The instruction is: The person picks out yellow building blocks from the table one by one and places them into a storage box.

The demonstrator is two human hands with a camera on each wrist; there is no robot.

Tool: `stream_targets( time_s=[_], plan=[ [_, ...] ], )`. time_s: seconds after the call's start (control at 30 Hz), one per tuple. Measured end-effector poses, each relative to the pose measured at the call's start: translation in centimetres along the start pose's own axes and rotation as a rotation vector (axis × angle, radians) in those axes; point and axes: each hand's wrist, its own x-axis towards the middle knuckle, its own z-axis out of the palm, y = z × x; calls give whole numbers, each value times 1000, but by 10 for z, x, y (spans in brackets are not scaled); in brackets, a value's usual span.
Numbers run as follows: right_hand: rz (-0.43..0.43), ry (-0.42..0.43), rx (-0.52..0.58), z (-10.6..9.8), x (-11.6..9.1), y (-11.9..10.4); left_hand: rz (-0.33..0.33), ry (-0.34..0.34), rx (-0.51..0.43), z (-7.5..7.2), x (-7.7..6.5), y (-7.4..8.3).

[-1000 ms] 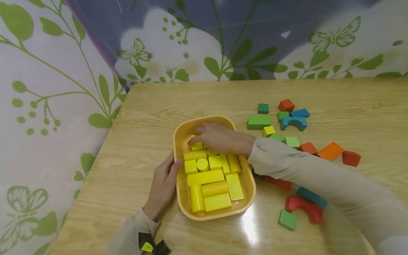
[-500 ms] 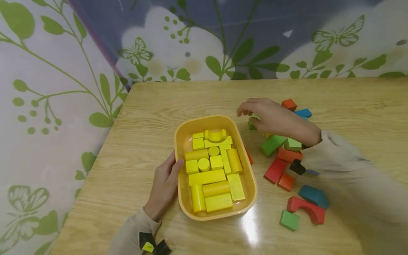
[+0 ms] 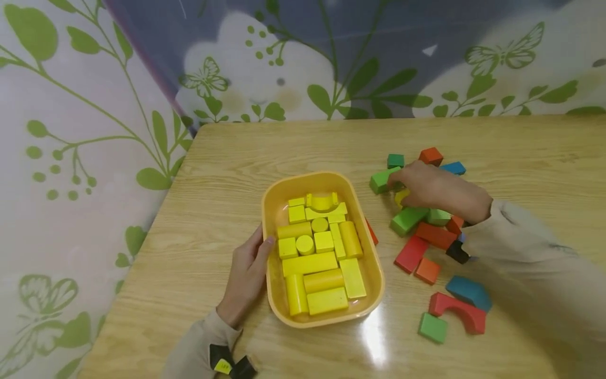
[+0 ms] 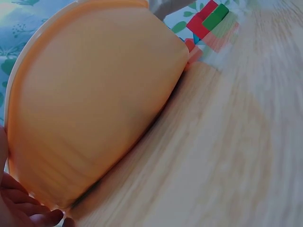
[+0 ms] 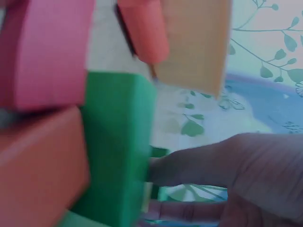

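An orange-yellow plastic tub (image 3: 271,210) stands on the wooden table with several yellow blocks (image 3: 310,264) laid flat inside. My left hand (image 3: 243,279) holds its left side, thumb at the rim and fingers against the outer wall (image 4: 94,94). My right hand (image 3: 431,189) is over the loose blocks to the right of the tub, its thumb and fingers round a small yellow cube (image 3: 401,198). In the right wrist view, thumb and finger lie beside a green block (image 5: 113,142), and only a sliver of yellow shows between them.
Around the right hand lie a light green block (image 3: 382,181), a dark green cube (image 3: 395,161) and red blocks (image 3: 411,253). Nearer the front are a red arch (image 3: 459,311), a blue block (image 3: 468,292) and a green block (image 3: 433,327). A patterned wall borders the table (image 3: 236,152).
My right hand has left the tub, where a yellow arch now shows, and moved right to the loose blocks, closing round the yellow cube. My left hand stays on the tub.
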Motion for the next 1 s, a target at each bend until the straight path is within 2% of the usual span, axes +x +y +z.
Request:
stream_targets(
  time_s=[0.1,0.17,0.23,0.3,0.37,0.43,0.53,0.6,0.77,0.93,1.0],
  plan=[
    [-8,-17,31,1,1,0,-5,-3,-8,1,0,1],
    [-9,23,42,-2,-1,-5,-10,-10,-9,2,1,1],
    [-39,102,53,-9,-4,-15,-10,-14,-4,3,1,1],
    [-94,195,49,-19,-5,-30,-9,-16,0,3,2,1],
    [-191,284,49,-27,-2,-48,-6,-17,3,3,2,2],
    [-298,337,64,-28,7,-66,-6,-16,4,3,2,2],
    [-429,328,104,-21,27,-94,-4,-15,5,1,3,3],
    [-472,291,138,-13,41,-108,-2,-15,14,2,3,2],
    [-493,261,155,11,61,-128,2,-5,30,2,1,1],
    [-516,275,157,27,65,-133,20,-4,42,1,2,2],
    [-518,277,116,29,66,-133,24,-1,43,0,3,3]
  ],
)
